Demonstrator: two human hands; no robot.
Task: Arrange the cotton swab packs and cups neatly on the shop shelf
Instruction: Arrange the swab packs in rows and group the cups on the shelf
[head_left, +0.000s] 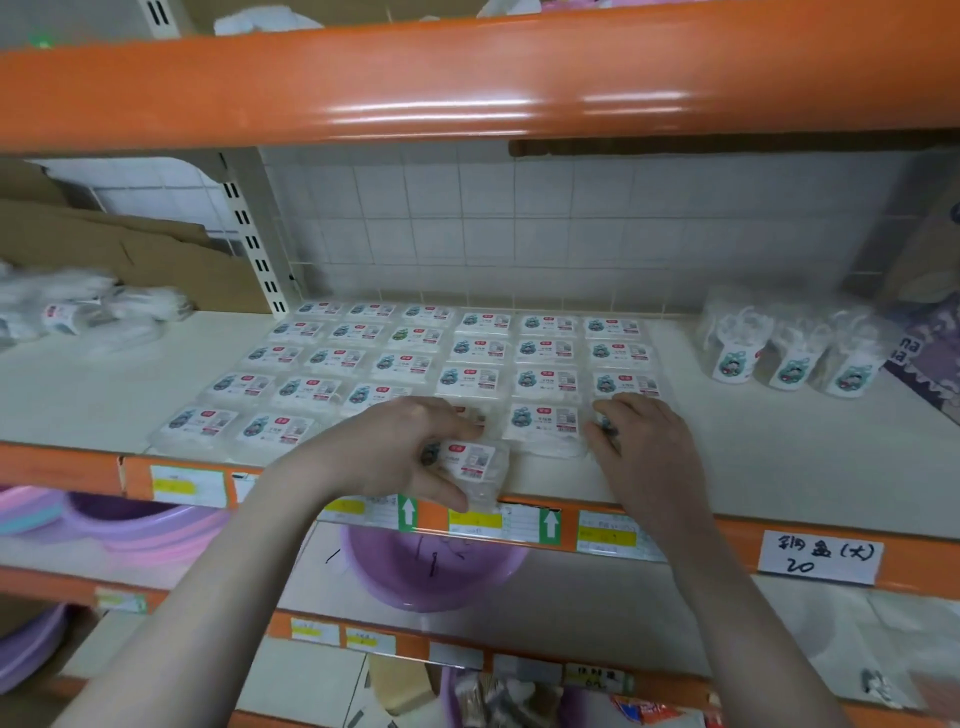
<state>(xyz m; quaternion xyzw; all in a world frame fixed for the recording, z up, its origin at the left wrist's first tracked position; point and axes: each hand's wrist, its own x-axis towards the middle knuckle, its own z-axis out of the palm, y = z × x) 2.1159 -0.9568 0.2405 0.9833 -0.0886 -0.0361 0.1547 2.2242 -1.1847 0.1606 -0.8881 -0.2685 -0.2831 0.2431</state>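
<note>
A cream-white flat metal shelf board (779, 457) with a glossy orange front rail spans the view, backed by a pale wire grid panel (519, 234) in front of white tiles. Another glossy orange beam (467, 83) runs overhead.

On the board lies a neat grid of flat, clear-plastic cotton swab packs with white labels bearing a small teal cartoon figure (545, 382), set in rows running from the back of the shelf to the front edge, packs lying side by side and almost touching. To the right, well apart from the grid, stand three clear plastic cups wrapped in crinkled film with the same cartoon label (789, 353), close together in a row. At far left a loose heap of soft white bagged goods (88, 317) rests before brown corrugated cardboard (130, 249).

Below, a round lilac plastic basin (431, 566) sits on the next shelf, under yellow-and-white paper price tags (475, 522) on the rail.

The left hand (400, 452) grasps one small clear swab pack with a red-and-white label (472, 465), thumb below and fingers curled over it, holding it at the front edge of the shelf, in the gap of the front row. The right hand (639, 436) lies flat with fingers extended, fingertips pressing on the front-right pack (602, 421), which it largely covers.
</note>
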